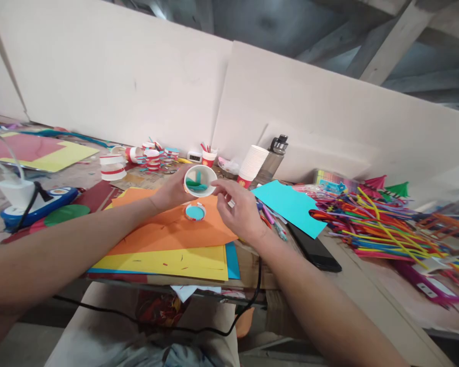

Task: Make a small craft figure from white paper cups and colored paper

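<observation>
My left hand (172,188) is closed round a white paper cup (210,189), tilted so that its mouth faces me. Dark green pieces (196,184) lie inside the cup. At the cup's right side is my right hand (240,209), its fingers loosely bent and apart, with the index fingertip at or very near the rim. I see nothing held in it. Just below the cup, a small white ring with a light blue centre (195,212) rests on orange paper (153,229). Yellow sheets (199,262) and a blue sheet (232,260) lie under the orange one.
Stacked paper cups (253,162) and a bottle (273,158) stand at the back. Cut cup pieces (112,168) are at back left, a power strip (63,196) at left. Turquoise paper (290,206) overlaps a black phone (315,250). Coloured pipe cleaners (390,224) spread right. A black cable (248,306) hangs in front.
</observation>
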A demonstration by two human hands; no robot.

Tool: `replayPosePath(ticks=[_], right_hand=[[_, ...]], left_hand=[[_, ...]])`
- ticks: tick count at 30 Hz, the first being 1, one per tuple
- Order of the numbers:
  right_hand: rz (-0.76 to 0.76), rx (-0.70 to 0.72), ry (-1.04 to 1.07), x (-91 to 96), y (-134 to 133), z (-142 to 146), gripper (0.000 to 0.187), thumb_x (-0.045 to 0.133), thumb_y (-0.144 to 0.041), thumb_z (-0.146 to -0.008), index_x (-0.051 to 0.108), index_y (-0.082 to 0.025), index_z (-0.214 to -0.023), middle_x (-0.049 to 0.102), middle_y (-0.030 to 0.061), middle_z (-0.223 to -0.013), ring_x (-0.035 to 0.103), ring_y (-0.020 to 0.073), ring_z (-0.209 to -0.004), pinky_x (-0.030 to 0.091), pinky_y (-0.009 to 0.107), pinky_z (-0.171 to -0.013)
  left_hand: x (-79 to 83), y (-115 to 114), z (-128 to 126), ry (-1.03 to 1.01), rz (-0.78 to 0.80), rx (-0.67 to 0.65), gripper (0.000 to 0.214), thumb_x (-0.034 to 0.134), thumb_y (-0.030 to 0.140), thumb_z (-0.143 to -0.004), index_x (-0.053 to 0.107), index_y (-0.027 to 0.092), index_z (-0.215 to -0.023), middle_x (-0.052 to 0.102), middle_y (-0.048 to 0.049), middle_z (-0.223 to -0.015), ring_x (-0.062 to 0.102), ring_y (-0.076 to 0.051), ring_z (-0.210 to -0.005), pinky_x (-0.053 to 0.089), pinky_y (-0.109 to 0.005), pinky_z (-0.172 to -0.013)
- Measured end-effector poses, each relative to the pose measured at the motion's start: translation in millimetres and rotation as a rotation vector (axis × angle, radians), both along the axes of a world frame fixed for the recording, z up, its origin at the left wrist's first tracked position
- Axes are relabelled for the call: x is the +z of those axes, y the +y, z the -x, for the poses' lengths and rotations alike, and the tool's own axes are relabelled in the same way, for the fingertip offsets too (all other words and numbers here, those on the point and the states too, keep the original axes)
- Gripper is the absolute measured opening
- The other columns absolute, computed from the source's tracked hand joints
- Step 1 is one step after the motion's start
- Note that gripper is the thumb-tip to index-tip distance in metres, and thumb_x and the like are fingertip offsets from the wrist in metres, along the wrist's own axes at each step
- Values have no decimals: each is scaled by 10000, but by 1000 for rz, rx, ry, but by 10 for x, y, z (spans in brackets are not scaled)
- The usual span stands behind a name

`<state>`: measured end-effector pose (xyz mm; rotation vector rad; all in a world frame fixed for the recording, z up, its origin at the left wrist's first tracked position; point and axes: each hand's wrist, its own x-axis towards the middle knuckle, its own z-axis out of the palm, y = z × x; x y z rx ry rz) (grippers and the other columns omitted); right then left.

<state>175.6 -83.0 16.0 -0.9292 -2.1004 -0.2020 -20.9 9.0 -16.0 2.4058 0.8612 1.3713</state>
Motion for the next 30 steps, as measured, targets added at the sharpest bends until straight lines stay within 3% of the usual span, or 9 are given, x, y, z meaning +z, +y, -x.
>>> replayPosePath(ticks=[3, 6, 11, 19, 26, 30], right_hand=[[-61, -124, 32, 19, 7, -18, 231, 527, -186, -940, 679, -185, -1113, 613, 105, -1014, 556, 221, -964, 490, 373, -858], [-86, -259, -66, 21, 16, 6, 203, 606, -254, -924, 733, -201, -1073, 565, 135, -1118, 477, 280, -1060, 448, 455, -952], [23, -376, -226, 47, 2, 101, 234, 621, -235, -913, 746, -222, -1110, 512, 144, -1312, 387, 330, -1146, 414, 508, -1014], [75, -402, -241, -2, 130, 122, 250, 545, -179, -932, 794, -197, -918, 587, 132, -1267, 400, 320, -1106, 450, 485, -960], [-35, -414, -138, 44, 66, 54, 203, 579, -184, -913, 771, -190, -848, 602, 122, -1240, 412, 315, -1121, 406, 464, -983], [81, -467, -39, 153, -4, -5, 166, 587, -195, -900, 752, -182, -891, 628, 131, -1158, 468, 308, -1076, 392, 456, -940]], left_hand=[[-30, -10, -15, 9, -10, -25, 577, 768, 319, -711, 558, 162, -1226, 639, -139, -1274, 597, -265, -1184, 472, -387, -1040], [-49, -31, -38, -4, -1, -44, 583, 775, 342, -711, 559, 168, -1224, 648, -124, -1254, 614, -261, -1145, 497, -379, -1005], [-55, -64, -53, 7, 11, -56, 652, 801, 350, -684, 544, 169, -1256, 636, -119, -1274, 613, -279, -1144, 506, -400, -985], [-71, -156, -105, 67, 51, -87, 605, 780, 344, -722, 560, 204, -1268, 622, -96, -1307, 605, -273, -1171, 502, -376, -973], [-57, -144, -86, 19, 117, -39, 635, 795, 298, -681, 554, 187, -1258, 646, -94, -1273, 630, -259, -1113, 510, -361, -948], [-29, -54, -20, 23, 104, 0, 616, 752, 309, -704, 544, 182, -1269, 636, -106, -1277, 609, -263, -1150, 486, -380, -984]])
